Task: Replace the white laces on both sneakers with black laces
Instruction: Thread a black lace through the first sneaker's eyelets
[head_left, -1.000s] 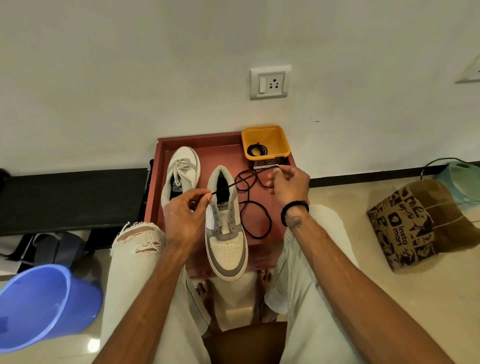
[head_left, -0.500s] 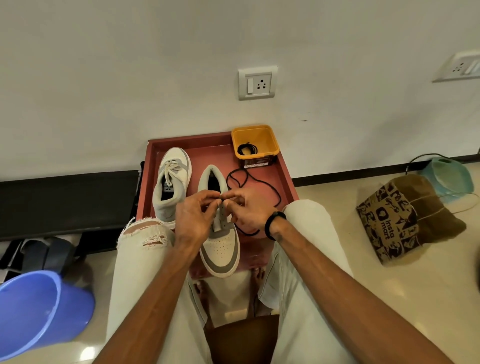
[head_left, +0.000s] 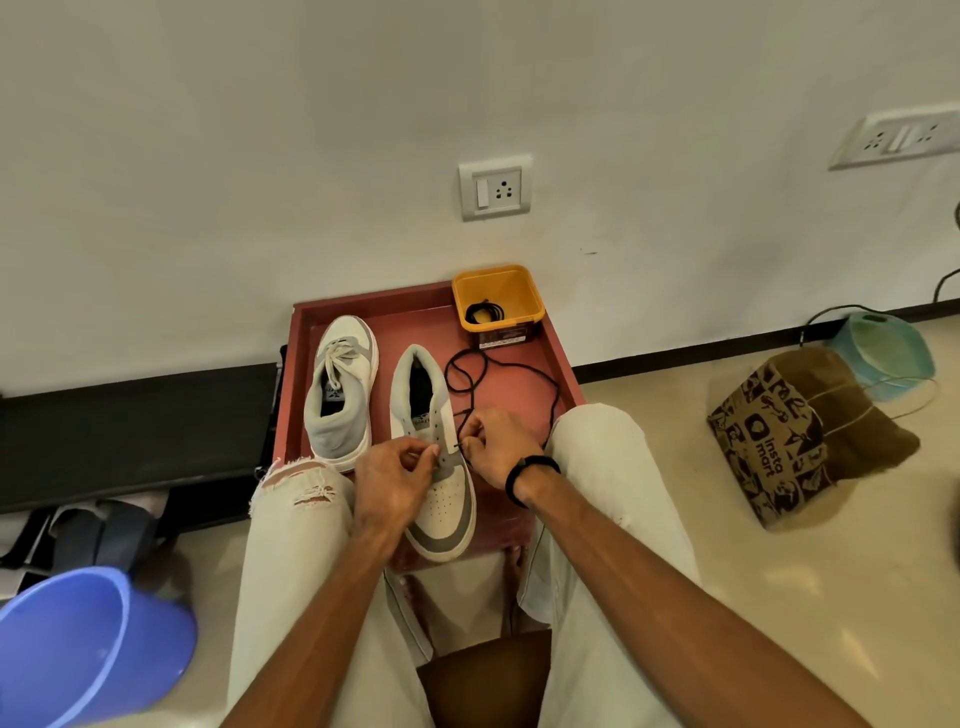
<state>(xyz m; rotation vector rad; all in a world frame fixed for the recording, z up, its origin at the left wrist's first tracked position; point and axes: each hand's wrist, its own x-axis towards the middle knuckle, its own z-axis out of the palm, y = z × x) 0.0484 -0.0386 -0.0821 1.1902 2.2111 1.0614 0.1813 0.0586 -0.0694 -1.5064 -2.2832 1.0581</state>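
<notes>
Both hands worked at the lower eyelets of the unlaced sneaker (head_left: 439, 467). The right hand (head_left: 501, 447) had its fingers curled, its grip pinching the black lace (head_left: 470, 410) at the shoe's right eyelet row. The left hand (head_left: 397, 480) pinched with thumb and forefinger at the left eyelet row; what its grip closed on was too small to tell, shoe flap or lace end.

In the head view, the one view there was, that sneaker lay toe toward the person at about 6 o'clock on the red tray (head_left: 558, 358), its toe reaching the near rim. From the right hand the black lace ran up toward 12 o'clock, looped beside the shoe's collar, then curved back down along the tray's right side toward the right knee. The second sneaker (head_left: 340, 387), with its white lace (head_left: 337, 358) tied, lay just beside the first at its 10 o'clock, toe toward the wall. A yellow box (head_left: 497, 299) stood at the tray's 1 o'clock corner with another black lace coiled inside.

On the floor a blue bucket (head_left: 78, 649) sat at 8 o'clock and a brown paper bag (head_left: 779, 441) at 3 o'clock, well apart from the tray.
</notes>
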